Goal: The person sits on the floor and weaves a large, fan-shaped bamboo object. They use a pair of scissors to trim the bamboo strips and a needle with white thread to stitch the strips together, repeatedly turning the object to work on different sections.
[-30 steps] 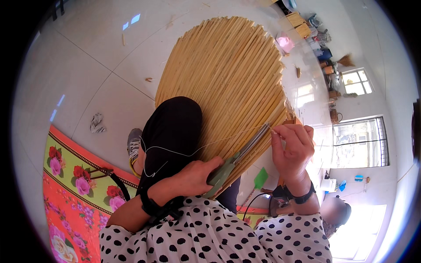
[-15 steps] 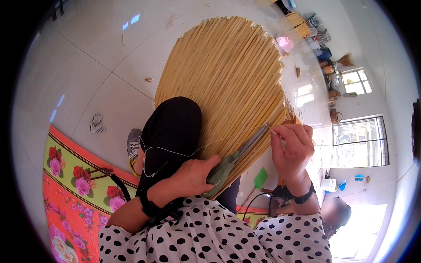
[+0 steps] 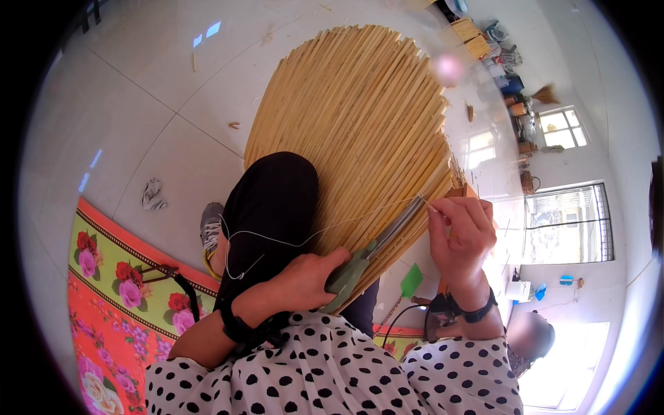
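Note:
A large mat of pale bamboo strips (image 3: 349,117) lies in front of me, beside my bent black-trousered knee (image 3: 270,194). My left hand (image 3: 301,283) is closed on the green-handled scissors (image 3: 349,270), whose long closed blades lie along the strips and point up to the right. Thin white string (image 3: 266,243) runs over my knee and across the mat to the blade tips. My right hand (image 3: 460,232) pinches the string just beside those tips, at the mat's right edge.
A floral mat (image 3: 124,325) lies at lower left, a crumpled rag (image 3: 153,194) above it on the tiled floor (image 3: 138,111). A green swatter (image 3: 411,280) lies right of my knee. Baskets and clutter (image 3: 470,38) line the wall. Another person (image 3: 529,339) is at lower right.

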Demonstrator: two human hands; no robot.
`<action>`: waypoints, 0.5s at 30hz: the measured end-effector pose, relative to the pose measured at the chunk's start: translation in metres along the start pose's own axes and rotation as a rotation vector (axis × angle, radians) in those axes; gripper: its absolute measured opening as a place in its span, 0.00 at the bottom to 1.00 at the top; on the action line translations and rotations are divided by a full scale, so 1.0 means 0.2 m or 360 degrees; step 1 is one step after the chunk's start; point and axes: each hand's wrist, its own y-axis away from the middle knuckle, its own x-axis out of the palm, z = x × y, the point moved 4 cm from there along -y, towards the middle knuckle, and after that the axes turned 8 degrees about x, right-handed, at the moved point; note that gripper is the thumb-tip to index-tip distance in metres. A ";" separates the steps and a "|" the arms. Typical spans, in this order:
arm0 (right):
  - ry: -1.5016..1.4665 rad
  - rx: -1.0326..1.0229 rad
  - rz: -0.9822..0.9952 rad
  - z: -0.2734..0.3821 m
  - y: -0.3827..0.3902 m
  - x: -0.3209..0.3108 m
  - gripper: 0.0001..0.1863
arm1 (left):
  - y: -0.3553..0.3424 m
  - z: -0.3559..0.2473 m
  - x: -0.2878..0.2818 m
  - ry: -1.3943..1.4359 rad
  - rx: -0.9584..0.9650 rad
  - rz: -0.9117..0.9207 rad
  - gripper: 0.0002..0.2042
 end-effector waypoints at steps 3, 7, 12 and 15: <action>-0.0008 0.0004 0.0000 0.01 0.00 0.00 0.09 | 0.00 -0.01 0.00 -0.0012 0.0009 -0.0008 0.23; -0.0001 -0.0001 0.0002 0.01 -0.01 0.00 0.09 | 0.01 -0.01 0.00 -0.0024 0.0004 -0.0008 0.23; -0.0013 -0.0005 0.0008 0.02 -0.02 0.00 0.09 | 0.01 -0.01 0.00 0.0005 -0.0027 -0.0009 0.23; -0.0010 0.0007 0.0013 0.01 -0.01 0.00 0.09 | 0.01 -0.01 0.01 0.0016 -0.0024 -0.0015 0.23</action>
